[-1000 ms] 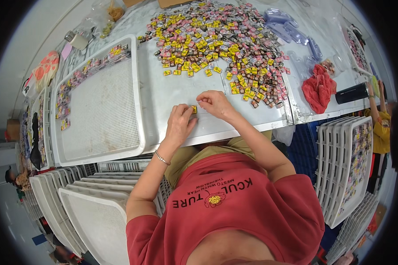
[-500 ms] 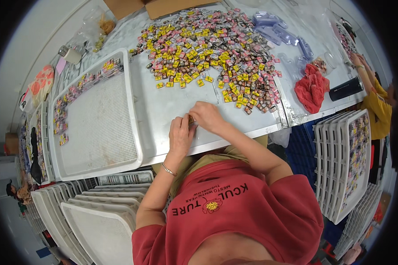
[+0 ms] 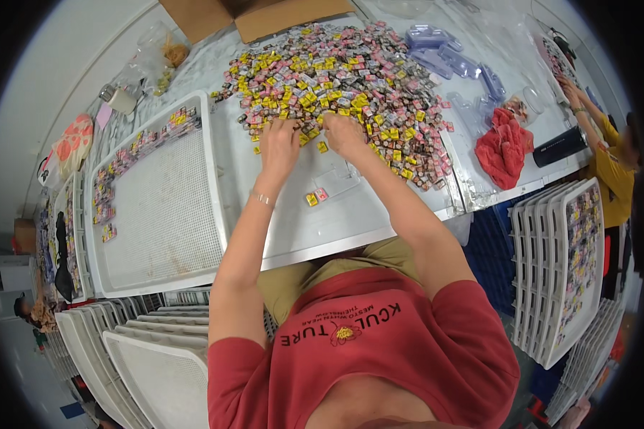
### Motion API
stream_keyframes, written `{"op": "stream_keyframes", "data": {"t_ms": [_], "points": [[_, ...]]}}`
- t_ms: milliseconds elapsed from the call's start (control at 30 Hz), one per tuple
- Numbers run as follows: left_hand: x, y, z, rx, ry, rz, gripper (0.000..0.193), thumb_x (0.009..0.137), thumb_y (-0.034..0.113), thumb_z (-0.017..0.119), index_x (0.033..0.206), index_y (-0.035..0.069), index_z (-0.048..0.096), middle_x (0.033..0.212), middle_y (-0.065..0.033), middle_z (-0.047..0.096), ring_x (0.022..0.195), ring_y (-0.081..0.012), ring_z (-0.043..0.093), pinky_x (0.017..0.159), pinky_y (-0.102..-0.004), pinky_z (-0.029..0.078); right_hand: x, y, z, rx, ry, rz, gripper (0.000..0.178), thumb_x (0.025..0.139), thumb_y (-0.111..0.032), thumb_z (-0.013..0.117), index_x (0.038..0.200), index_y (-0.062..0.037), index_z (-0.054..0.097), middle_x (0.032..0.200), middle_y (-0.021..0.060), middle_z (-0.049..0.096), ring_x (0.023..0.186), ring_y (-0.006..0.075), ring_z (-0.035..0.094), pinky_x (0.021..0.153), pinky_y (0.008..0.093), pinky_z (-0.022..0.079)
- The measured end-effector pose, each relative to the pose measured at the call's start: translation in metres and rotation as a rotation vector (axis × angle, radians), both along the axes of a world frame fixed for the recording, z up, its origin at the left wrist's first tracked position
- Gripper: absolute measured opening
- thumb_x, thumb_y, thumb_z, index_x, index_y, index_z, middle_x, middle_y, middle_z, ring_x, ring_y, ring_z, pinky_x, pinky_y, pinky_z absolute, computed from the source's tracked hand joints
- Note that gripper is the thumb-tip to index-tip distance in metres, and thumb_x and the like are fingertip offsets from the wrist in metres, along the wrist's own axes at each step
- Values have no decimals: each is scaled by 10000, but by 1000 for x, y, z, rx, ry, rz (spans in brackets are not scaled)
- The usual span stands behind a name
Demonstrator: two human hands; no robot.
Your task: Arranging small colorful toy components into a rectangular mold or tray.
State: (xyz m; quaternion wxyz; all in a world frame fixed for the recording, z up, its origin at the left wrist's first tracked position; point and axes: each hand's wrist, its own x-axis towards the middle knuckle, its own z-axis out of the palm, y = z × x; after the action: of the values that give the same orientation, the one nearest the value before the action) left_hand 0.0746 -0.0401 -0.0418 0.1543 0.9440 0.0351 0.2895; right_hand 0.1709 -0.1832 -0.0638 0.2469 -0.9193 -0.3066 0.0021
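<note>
A broad heap of small block-shaped pieces [image 3: 336, 79] in yellow, pink, black and grey covers the far middle of the table [image 3: 293, 239]. My left hand [image 3: 280, 145] is at the heap's near edge, its fingers bent down onto the pieces. Just to its right, my right hand [image 3: 344, 136] reaches into the same edge with its fingers curled. Both sets of fingertips are partly hidden, so what they pinch does not show. Nearer me, a yellow piece [image 3: 311, 199] and a pink piece [image 3: 322, 194] lie side by side.
At left lies a white mesh tray [image 3: 217, 186] with rows of pieces along its far and left sides. Clear plastic holders [image 3: 444, 53], a red cloth [image 3: 504, 150] and a black cylinder [image 3: 559, 146] are at right. Stacked trays [image 3: 551, 272] stand below; a co-worker's arm [image 3: 583, 118] shows far right.
Both hands have parted and moved forward from the near table area to the heap. A yellow and a pink piece now show on the table where the hands were.
</note>
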Motion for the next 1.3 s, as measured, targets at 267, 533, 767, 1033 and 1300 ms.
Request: {"op": "stream_keyframes", "data": {"t_ms": [267, 533, 767, 1033, 1300], "points": [[37, 11, -25, 38, 66, 54, 172, 727, 99, 657, 895, 99, 621, 899, -85, 585, 863, -281, 545, 725, -422, 457, -39, -57, 5, 455, 423, 253, 105, 754, -77, 676, 848, -34, 660, 728, 63, 654, 635, 109, 605, 614, 238, 498], [29, 13, -21, 36, 128, 34, 158, 706, 74, 673, 854, 66, 619, 873, -101, 598, 874, -294, 546, 739, -406, 460, -110, -43, -2, 237, 171, 234, 124, 722, -136, 696, 809, -54, 664, 732, 120, 634, 672, 286, 615, 614, 371, 489], [11, 28, -22, -141, 122, -85, 178, 680, 4, 656, 849, 46, 618, 840, -137, 609, 829, -335, 555, 785, -417, 459, -36, -65, 8, 400, 81, 120, 90, 765, -139, 658, 778, -51, 673, 751, 109, 638, 707, 282, 614, 633, 360, 486], [-22, -14, -8, -752, 135, -182, 197, 723, 2, 667, 915, 5, 624, 844, -60, 628, 783, -148, 616, 700, -285, 492, 17, -40, 16, -218, 78, 40, 180, 744, -228, 704, 805, -62, 676, 885, 144, 667, 843, 319, 647, 718, 428, 510], [-79, -81, -11, -311, 149, -203, 171, 694, 30, 696, 849, 37, 623, 868, -62, 650, 767, -233, 594, 695, -343, 464, 2, -36, 14, -201, 55, -8, 211, 727, -300, 712, 793, -105, 666, 849, 100, 666, 832, 299, 643, 706, 429, 509]]}}
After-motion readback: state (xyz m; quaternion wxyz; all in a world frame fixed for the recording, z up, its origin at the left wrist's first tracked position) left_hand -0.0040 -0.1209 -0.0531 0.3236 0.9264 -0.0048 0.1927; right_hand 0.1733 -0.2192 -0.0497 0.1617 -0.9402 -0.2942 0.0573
